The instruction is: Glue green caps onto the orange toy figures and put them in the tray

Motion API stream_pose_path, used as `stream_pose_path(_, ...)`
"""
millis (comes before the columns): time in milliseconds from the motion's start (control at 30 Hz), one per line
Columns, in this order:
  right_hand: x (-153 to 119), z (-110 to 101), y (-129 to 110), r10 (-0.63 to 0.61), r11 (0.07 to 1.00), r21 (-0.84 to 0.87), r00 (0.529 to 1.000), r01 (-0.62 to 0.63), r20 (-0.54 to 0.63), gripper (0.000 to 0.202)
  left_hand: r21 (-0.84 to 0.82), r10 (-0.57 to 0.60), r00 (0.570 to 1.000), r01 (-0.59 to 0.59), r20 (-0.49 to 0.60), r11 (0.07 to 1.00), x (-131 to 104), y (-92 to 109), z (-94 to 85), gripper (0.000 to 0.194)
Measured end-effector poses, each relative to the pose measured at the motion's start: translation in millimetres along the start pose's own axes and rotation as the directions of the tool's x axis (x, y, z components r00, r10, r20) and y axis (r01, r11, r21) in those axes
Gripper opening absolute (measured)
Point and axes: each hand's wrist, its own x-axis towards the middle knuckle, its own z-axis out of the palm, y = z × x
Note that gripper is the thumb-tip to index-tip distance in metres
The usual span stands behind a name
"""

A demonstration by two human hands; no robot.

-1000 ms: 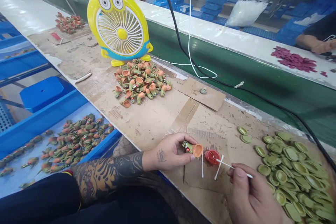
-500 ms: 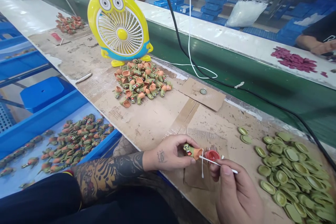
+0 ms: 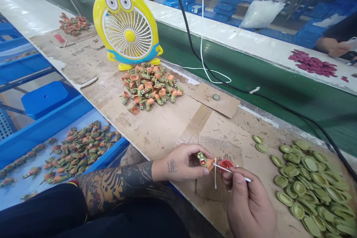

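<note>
Between the thumb and fingers of my left hand (image 3: 181, 163) is a small green figurine (image 3: 203, 160) with a painted yellow-eyed face and an orange open end. My right hand (image 3: 248, 204) pinches a cotton swab (image 3: 230, 171), whose far tip meets the figurine's orange end. Just beyond my right fingertips stands a small red cap (image 3: 225, 164), partly covered by the swab. A second white swab (image 3: 215, 178) shows upright in the view between my hands; what it rests on is unclear.
Similar figurines (image 3: 150, 87) are heaped before a yellow fan (image 3: 129, 37). Green oval pieces (image 3: 315, 182) lie at right. A blue bin (image 3: 103, 156) on the left holds more figurines. A black cable (image 3: 292, 113) runs behind the cardboard. A co-worker's hand (image 3: 338, 49) is near purple pieces (image 3: 312, 63).
The figurine has turned in my left fingers, so its face now points more toward me. My right hand and swab have shifted slightly left.
</note>
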Motion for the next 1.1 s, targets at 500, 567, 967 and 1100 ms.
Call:
stream_pose_path(500, 17, -23, 29, -0.071, 0.880, -0.467, 0.996, 0.086, 0.050, 0.042, -0.258, -0.141, 0.989, 0.127, -0.037, 0.958, 6, 4, 2.0, 0.061)
stream_pose_path(567, 16, -20, 32, -0.073, 0.883, -0.459, 0.995, 0.099, 0.073, 0.040, -0.256, -0.144, 0.989, 0.131, -0.033, 0.958, 6, 4, 1.6, 0.064)
stream_pose_path(967, 1, -6, -3, -0.017, 0.990, 0.140, 1.000, 0.018, -0.009, 0.025, -0.242, -0.134, 0.991, 0.128, -0.013, 0.962, 4, 6, 0.7, 0.062)
stream_pose_path(1100, 2, -1, 7, -0.066, 0.997, 0.056, 0.995, 0.062, 0.074, 0.022, -0.255, -0.113, 0.993, 0.114, 0.018, 0.960, 5, 5, 0.5, 0.058)
